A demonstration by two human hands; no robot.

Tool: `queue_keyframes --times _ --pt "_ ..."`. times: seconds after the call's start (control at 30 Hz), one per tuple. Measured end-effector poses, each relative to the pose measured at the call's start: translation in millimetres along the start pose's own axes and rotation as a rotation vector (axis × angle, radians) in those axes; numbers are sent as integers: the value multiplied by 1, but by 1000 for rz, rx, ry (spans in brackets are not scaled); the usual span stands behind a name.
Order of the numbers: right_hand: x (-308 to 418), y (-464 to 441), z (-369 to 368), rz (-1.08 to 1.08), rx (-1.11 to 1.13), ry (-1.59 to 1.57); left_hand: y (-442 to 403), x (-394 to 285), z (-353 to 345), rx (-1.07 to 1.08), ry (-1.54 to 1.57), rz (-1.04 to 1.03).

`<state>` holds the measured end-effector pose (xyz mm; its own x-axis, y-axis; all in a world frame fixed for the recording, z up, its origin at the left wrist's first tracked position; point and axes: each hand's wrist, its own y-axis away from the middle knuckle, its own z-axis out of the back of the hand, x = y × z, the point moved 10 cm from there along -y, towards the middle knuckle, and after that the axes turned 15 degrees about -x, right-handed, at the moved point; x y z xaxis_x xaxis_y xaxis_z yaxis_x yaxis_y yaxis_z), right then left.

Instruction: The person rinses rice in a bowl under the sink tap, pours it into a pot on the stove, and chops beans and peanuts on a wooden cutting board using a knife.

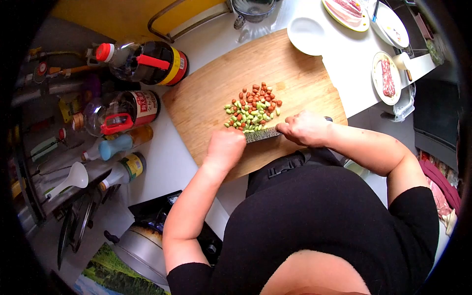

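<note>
Near the middle of the frame, a broad-bladed knife [264, 134] lies along the lower edge of a mixed heap of red-skinned peanuts [256, 94] and green soybeans [253, 117] on a wooden chopping board [300, 78]. To work the heap well with it, the blade should stay low and even along its whole length, pressed down steadily rather than struck, since round nuts and beans are likely to roll or jump. The left fingers are best kept above the edge, and the heap gathered close, well inside the board's rim.

The right hand [304, 129], right of centre, has its fingers clenched around the knife at its handle end, with the dark butt showing past them. The left hand [226, 146] is curled at the blade's opposite end, left of centre; its fingertips are hidden, so I cannot tell whether they pinch the blade or only press against it. The soybeans lie just above the blade, between the two hands, the lowest seemingly touching it; the peanuts lie mostly farther up, apart from both hands' fingers.
</note>
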<state>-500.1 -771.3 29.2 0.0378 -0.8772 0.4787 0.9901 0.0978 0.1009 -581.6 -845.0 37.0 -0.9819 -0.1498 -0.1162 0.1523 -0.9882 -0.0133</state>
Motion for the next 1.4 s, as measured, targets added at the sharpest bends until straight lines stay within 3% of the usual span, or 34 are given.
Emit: queue_keyframes --times 0.2,0.43,0.53,0.63,1.0,1.07,1.23,1.3,1.4 --pt "0 5 7 -1 -76 -54 -13 -8 14 -7 -28 -92" --pt "27 -16 30 -67 29 20 -2 23 -18 171 140 -87" --pt "35 -23 36 -50 71 20 -2 26 -3 120 155 -71" --pt "22 -19 29 -44 -36 10 -3 19 -3 102 101 -68" --pt "-4 3 9 -25 -95 -84 -23 -6 15 97 -55 -127" --pt "-1 -4 10 -66 -82 -57 -19 6 -3 204 -43 -118" --pt "23 -18 31 -100 46 42 -6 27 -20 172 52 -104" --pt "30 -24 37 -58 -4 35 -8 27 0 -3 157 -123" --pt "18 -23 26 -42 -8 57 -9 25 -5 56 116 -96"
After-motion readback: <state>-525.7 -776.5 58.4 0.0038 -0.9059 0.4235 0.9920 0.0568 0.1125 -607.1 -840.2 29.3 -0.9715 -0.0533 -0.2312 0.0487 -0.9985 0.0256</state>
